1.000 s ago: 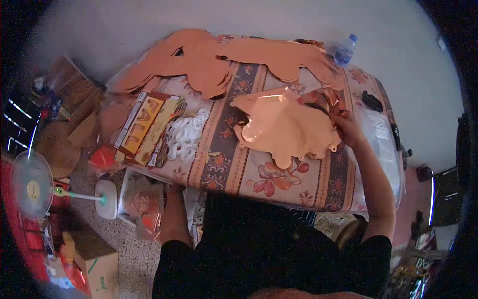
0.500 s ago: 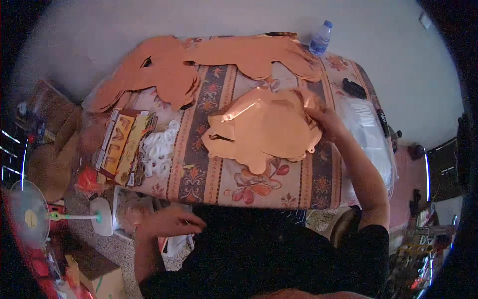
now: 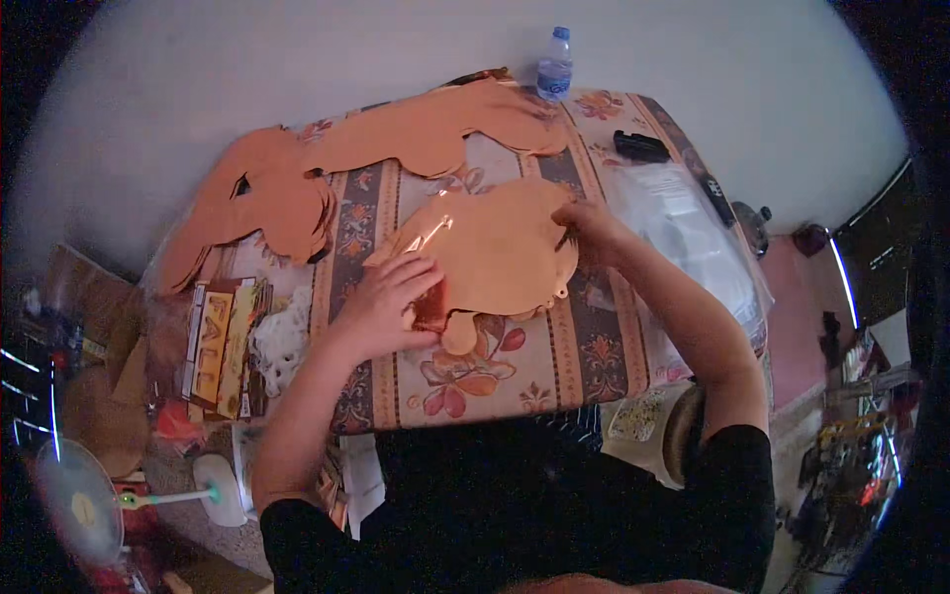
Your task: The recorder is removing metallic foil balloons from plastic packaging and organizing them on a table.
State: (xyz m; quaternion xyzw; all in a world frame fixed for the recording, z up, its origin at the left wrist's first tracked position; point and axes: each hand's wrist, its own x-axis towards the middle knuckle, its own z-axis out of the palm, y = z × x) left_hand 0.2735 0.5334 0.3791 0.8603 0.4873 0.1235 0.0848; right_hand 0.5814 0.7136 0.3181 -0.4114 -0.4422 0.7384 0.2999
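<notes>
A shiny orange cutout sheet (image 3: pixel 495 247), with a wavy outline and a small holed tab, lies on the patterned tablecloth in front of me. Its left side is bent up and catches the light. My left hand (image 3: pixel 386 307) grips that bent edge, fingers over the top and thumb below. At the upper right edge, my right hand (image 3: pixel 591 230) is closed on the sheet, its fingertips partly hidden. Whether it is one sheet or several stacked cannot be made out. Behind it lie stacks of similar orange cutouts, one at left (image 3: pixel 267 188) and one at the back (image 3: pixel 416 124).
Left on the table are printed card packs (image 3: pixel 223 346) and a heap of white loops (image 3: pixel 282 342). A water bottle (image 3: pixel 555 64) stands at the back. To the right lie a black object (image 3: pixel 641 147) and clear plastic sleeves (image 3: pixel 683 238). A fan (image 3: pixel 84 505) stands lower left.
My left hand has come up from below the table edge onto the sheet's left side. My right hand stays at the right edge. The view has shifted, and the sheet's left side has lifted.
</notes>
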